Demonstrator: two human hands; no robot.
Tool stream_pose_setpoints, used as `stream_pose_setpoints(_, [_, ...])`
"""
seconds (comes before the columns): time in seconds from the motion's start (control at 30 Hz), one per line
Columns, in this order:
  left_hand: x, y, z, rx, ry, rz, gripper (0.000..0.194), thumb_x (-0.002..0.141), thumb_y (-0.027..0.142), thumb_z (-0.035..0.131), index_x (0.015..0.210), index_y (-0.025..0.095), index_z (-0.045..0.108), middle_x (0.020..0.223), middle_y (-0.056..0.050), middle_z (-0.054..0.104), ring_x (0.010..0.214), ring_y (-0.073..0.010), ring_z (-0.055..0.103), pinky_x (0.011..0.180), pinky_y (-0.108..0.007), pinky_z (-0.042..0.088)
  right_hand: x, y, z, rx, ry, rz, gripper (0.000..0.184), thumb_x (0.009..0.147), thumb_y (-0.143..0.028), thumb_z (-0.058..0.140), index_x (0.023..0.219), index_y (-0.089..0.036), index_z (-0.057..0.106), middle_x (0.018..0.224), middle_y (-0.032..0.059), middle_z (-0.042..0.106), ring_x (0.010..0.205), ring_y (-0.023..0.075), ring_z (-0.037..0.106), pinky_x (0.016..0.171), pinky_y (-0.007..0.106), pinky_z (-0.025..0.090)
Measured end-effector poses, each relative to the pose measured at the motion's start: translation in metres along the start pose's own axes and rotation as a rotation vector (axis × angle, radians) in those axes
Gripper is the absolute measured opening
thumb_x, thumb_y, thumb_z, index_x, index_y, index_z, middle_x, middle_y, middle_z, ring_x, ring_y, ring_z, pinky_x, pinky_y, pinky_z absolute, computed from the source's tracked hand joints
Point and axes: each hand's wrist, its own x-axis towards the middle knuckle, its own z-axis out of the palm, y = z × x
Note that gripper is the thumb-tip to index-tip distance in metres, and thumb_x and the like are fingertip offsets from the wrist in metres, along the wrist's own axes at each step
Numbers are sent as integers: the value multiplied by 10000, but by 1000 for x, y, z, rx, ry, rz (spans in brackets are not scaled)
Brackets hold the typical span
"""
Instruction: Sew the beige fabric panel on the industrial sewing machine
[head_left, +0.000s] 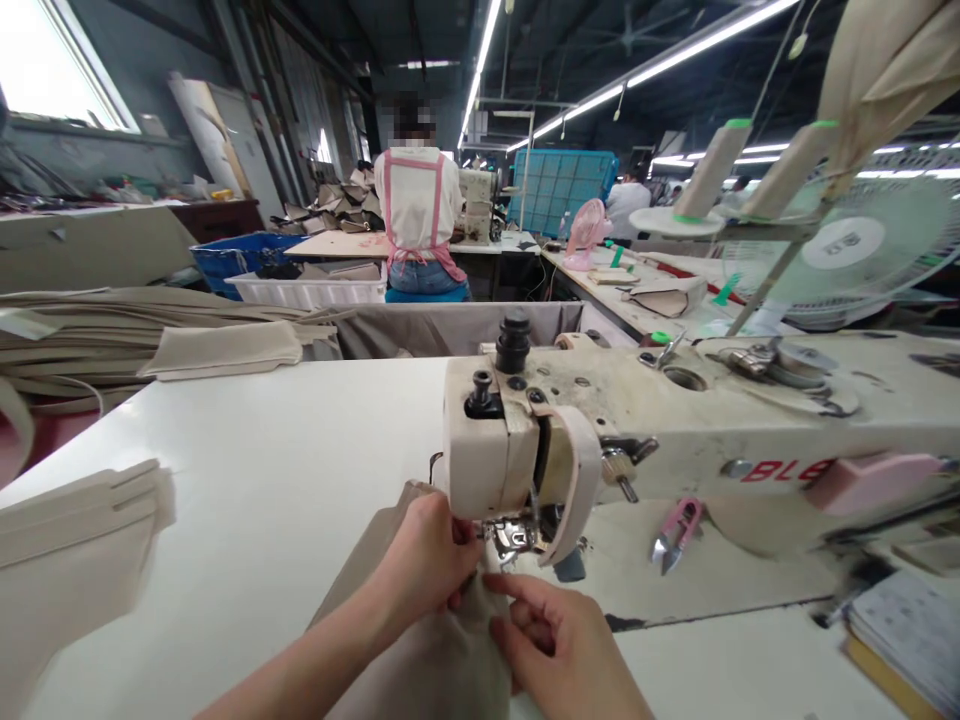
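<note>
A cream industrial sewing machine (675,420) stands on the white table (285,470). A beige fabric piece (435,660) lies under its presser foot (514,538). My left hand (424,560) pinches the fabric just left of the foot, fingers closed on the cloth. My right hand (559,645) grips the same fabric's edge in front of the needle, fingers curled.
Pink thread snips (677,533) lie on the machine bed. Cut beige pieces (67,540) sit at the left, a taller stack (150,335) behind. A fan (862,250) and thread cones (716,165) stand at the right. A person in a pink apron (420,215) works ahead.
</note>
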Motion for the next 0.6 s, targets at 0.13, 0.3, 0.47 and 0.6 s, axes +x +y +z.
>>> stream_pose_setpoints(0.13, [3, 4, 0, -26, 27, -15, 198, 670, 64, 440, 513, 174, 492, 348, 48, 462, 282, -126, 496, 255, -157, 314, 6, 2, -6, -10, -16, 3, 413, 728, -374, 547, 1001, -107, 704, 522, -58, 443, 471, 176, 596, 476, 272, 472])
stream_pose_setpoints(0.3, [5, -2, 4, -56, 51, 22, 207, 686, 65, 437, 547, 155, 564, 355, 46, 482, 278, -129, 516, 252, -155, 335, 8, 4, -5, -33, 8, 9, 410, 711, -405, 548, 963, -131, 721, 512, -50, 468, 459, 172, 595, 462, 249, 434])
stream_pose_setpoints(0.47, [13, 1, 2, -93, 183, 79, 201, 718, 94, 460, 544, 159, 538, 389, 35, 490, 270, -102, 463, 263, -158, 326, 8, -7, -7, -127, 105, -67, 391, 744, -423, 549, 959, -149, 726, 582, -5, 593, 497, 163, 604, 495, 246, 430])
stream_pose_setpoints(0.6, [-18, -13, -4, -102, 322, 196, 148, 804, 186, 481, 750, 153, 615, 696, -62, 663, 547, -164, 635, 494, -242, 543, -8, 9, -2, -80, 162, -123, 528, 790, -491, 575, 1203, -164, 618, 880, 77, 719, 590, 176, 655, 520, 259, 479])
